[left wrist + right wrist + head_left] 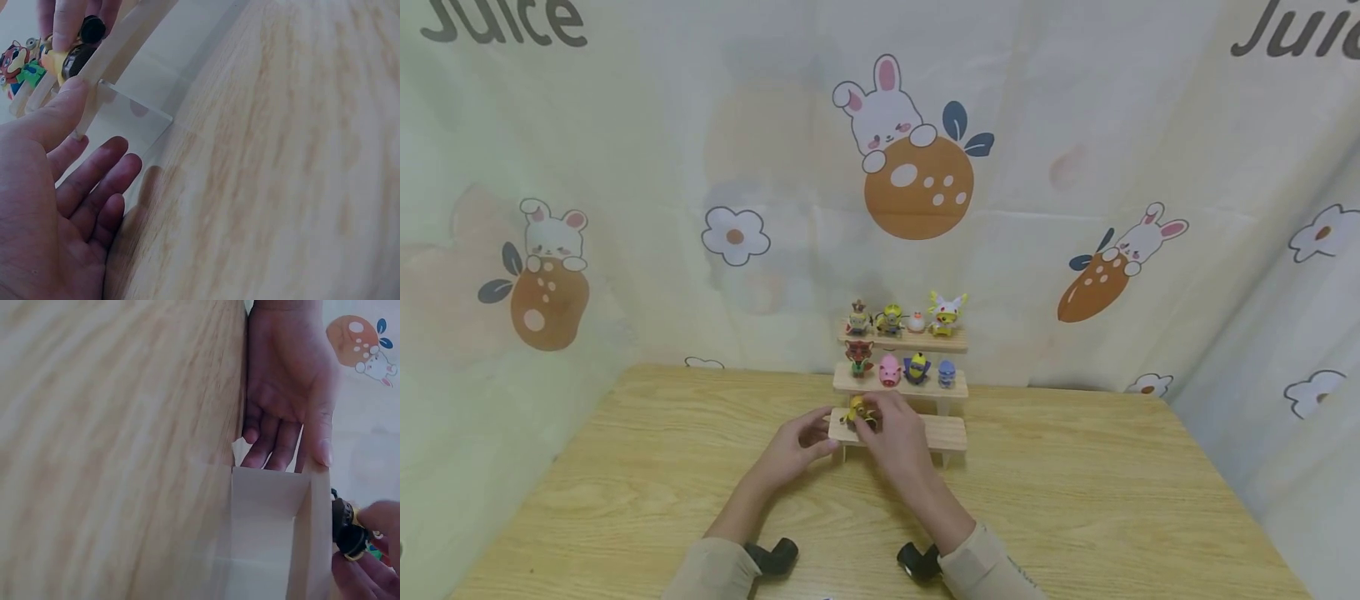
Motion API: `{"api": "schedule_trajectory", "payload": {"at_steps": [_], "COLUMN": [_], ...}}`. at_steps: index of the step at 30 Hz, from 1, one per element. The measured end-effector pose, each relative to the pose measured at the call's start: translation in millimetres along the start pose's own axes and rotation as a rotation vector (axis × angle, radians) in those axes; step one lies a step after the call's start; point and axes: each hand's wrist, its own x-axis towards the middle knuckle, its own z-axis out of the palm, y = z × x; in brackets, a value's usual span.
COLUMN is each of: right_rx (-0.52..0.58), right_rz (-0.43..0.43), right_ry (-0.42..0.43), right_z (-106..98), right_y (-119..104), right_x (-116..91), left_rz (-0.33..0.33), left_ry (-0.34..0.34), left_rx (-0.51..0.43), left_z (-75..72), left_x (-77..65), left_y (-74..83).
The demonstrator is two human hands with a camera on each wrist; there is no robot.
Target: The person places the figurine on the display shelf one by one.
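In the head view, a three-step wooden display stand [946, 433] with clear supports stands at the back of the table. My right hand [898, 435] pinches a small yellow and black figurine [855, 408] at the left part of the lowest step. The right wrist view shows this figurine [350, 534] between thumb and fingers, right at the board's surface. My left hand [792, 452] grips the left end of the lowest board, thumb on its edge. In the left wrist view, the index finger of the left hand [44, 181] reaches beneath the board while the other fingers curl loosely below.
Several figurines line the upper steps, among them a fox [859, 358], a pink pig [890, 370] and a white-hooded yellow figure [947, 317]. A patterned curtain [790, 150] hangs behind the wooden table [1060, 483]. Black devices [775, 557] sit at both wrists.
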Motion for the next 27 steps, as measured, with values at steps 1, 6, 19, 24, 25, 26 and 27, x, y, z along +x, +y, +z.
{"api": "schedule_trajectory", "payload": {"at_steps": [1, 6, 19, 24, 25, 26, 27], "right_rx": [-0.013, -0.053, -0.012, 0.011, 0.013, 0.012, 0.009], "right_rz": [-0.005, -0.045, -0.056, -0.053, -0.054, -0.056, -0.061], "right_ry": [-0.015, -0.069, -0.04, -0.043, -0.046, -0.049, -0.049], "right_z": [-0.5, -4.5, -4.6, -3.4, -3.2, -3.0, -2.7], "right_y": [-0.7, -3.8, 3.2, 5.4, 5.5, 5.8, 5.9], "right_x": [-0.3, -1.7, -2.6, -2.5, -2.4, -2.4, -2.3], "left_rz": [-0.001, -0.01, -0.006, -0.001, 0.003, 0.002, 0.01], "left_ry": [-0.001, 0.007, -0.035, -0.02, -0.015, -0.009, -0.004], "left_rx": [-0.003, -0.017, 0.017, 0.014, 0.017, 0.015, 0.016], "left_z": [0.1, 0.9, -6.6, -1.5, -0.7, 0.4, 0.4], "left_x": [-0.1, -0.4, -10.1, -2.9, -1.5, -0.1, 0.2], "left_y": [-0.2, -0.8, 39.0, 13.4, 8.2, 2.8, 0.7]}}
